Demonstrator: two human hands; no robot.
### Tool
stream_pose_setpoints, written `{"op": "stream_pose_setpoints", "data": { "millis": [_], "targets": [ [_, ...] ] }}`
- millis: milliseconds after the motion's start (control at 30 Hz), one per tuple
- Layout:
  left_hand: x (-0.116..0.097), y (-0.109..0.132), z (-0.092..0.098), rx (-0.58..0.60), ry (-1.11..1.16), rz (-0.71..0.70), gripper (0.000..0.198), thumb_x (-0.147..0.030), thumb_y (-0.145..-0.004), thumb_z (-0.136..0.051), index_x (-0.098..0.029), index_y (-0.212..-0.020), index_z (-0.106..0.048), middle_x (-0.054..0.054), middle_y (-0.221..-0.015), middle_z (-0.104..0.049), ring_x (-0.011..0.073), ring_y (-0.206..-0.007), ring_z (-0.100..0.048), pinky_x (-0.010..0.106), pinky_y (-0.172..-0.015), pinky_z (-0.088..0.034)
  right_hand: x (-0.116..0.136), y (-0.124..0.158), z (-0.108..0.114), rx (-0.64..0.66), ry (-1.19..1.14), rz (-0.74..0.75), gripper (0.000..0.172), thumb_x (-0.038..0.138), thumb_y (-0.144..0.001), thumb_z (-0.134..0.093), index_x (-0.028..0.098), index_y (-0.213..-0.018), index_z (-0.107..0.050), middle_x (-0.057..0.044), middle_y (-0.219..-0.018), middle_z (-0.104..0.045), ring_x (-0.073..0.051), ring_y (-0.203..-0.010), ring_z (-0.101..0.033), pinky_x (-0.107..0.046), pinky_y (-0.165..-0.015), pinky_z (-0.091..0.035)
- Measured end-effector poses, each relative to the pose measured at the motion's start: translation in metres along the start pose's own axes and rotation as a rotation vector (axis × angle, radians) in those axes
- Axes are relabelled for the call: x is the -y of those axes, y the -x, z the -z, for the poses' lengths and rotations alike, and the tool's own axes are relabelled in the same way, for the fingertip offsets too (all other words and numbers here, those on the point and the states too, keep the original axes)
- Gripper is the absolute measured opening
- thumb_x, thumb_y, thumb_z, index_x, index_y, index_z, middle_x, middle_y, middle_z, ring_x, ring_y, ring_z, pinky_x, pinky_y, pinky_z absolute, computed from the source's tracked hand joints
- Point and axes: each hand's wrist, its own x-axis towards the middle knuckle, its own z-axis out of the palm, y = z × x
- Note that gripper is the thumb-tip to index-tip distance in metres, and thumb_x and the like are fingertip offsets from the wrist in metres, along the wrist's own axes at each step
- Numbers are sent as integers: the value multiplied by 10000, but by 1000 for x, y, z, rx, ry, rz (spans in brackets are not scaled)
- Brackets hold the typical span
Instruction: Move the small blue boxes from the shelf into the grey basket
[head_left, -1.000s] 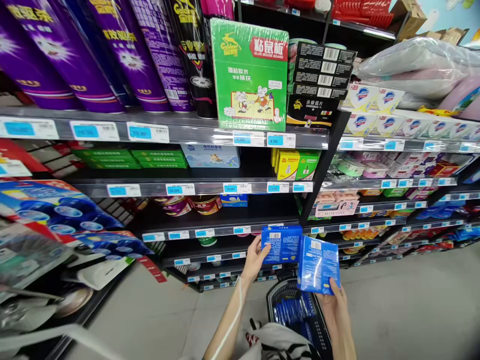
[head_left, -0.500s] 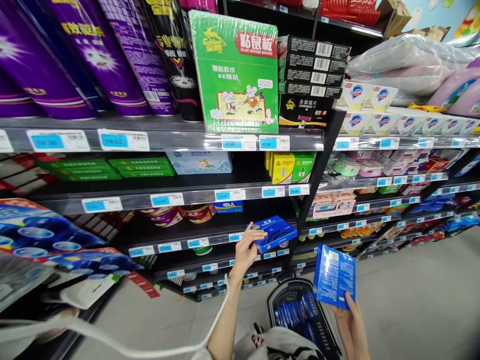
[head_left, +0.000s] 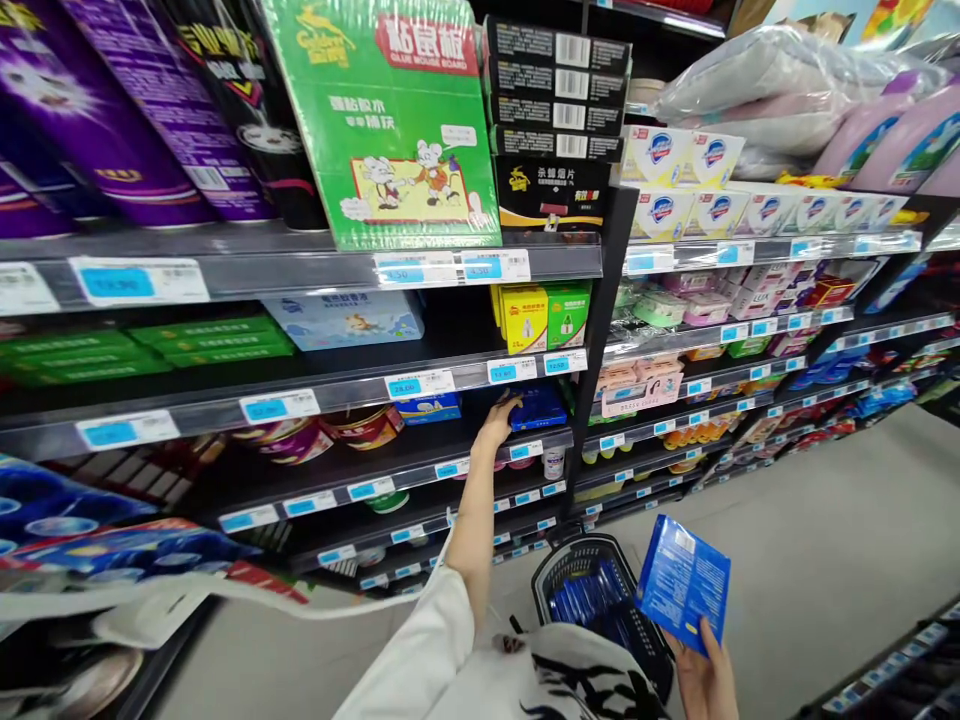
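Note:
My left hand (head_left: 499,418) reaches into a shelf bay at the end of the rack, its fingers on the left side of a flat blue box (head_left: 538,408). That box lies on the shelf, below a row of price tags; some of the fingers are hidden. Low on the right, my right hand (head_left: 703,668) grips another flat blue box (head_left: 684,580) by its lower edge. Small print and a barcode cover the face turned to me. Under my hands stands a black shopping basket (head_left: 541,590) with several blue packs (head_left: 589,592) in it.
Above the bay are yellow and green boxes (head_left: 536,318) and a green glue mouse board pack (head_left: 405,130). Another blue box (head_left: 429,408) and tubs (head_left: 364,428) sit left of my left hand. A white cord (head_left: 360,608) crosses at lower left. Soap boxes (head_left: 686,215) fill the right rack.
My left hand has carried its blue box forward from in front of the rack onto the shelf. My right hand's box has tilted and moved slightly down. The view has shifted right.

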Motion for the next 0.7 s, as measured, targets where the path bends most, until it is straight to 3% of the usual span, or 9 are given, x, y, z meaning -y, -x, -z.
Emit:
{"op": "stream_pose_setpoints", "data": {
  "millis": [100,200,300,400,533,600,700],
  "targets": [
    [1,1,2,39,-53,83,608,47,-794,-474,-139,-1315,-724,105,-1606,-512,269,-1566,-374,438,-1334,-235,1,2,4,-5,-21,-28,715,554,-674,-922,259,-1287,-703,-60,-1411,-674,-327,-1316,-637,-473,-1020,-624],
    [-3,5,-6,99,-85,124,458,-170,-941,-589,-179,-1383,-708,113,-1606,-511,297,-1533,-427,440,-1314,-264,5,1,5,2,-8,-10,711,558,-678,-919,262,-1289,-708,-59,-1393,-685,-314,-1297,-651,-442,-1002,-631],
    [-8,-2,-22,156,-124,185,563,-334,-871,-774,-171,-1404,-697,165,-1641,-451,391,-1568,-339,503,-1289,-281,9,-1,6,4,18,19,728,565,-677,-917,272,-1309,-703,-59,-1378,-694,-316,-1263,-668,-449,-971,-645],
    [-11,-20,-39,168,-148,238,648,-326,-885,-759,-135,-1489,-620,196,-1678,-378,423,-1596,-256,528,-1284,-266,15,1,10,7,27,45,755,551,-700,-911,297,-1371,-673,-51,-1396,-682,-307,-1229,-681,-444,-933,-656],
    [-13,-44,-57,142,-149,272,619,-321,-967,-646,-102,-1538,-549,204,-1732,-246,438,-1626,-125,560,-1288,-234,18,7,14,-4,15,42,777,528,-716,-913,312,-1412,-643,-47,-1415,-669,-288,-1188,-698,-409,-899,-661],
    [-16,-50,-61,123,-137,284,622,-329,-981,-626,-103,-1552,-528,199,-1749,-189,446,-1633,-47,582,-1290,-212,17,10,15,-23,-18,23,768,517,-692,-930,303,-1379,-662,-49,-1415,-669,-283,-1163,-707,-400,-890,-663],
    [-22,-54,-60,103,-106,306,618,-270,-961,-640,-115,-1549,-534,188,-1742,-226,470,-1627,-15,604,-1280,-220,13,12,14,-45,-64,-1,744,517,-657,-949,291,-1317,-691,-47,-1410,-673,-278,-1155,-708,-366,-853,-663]
  ]
}}
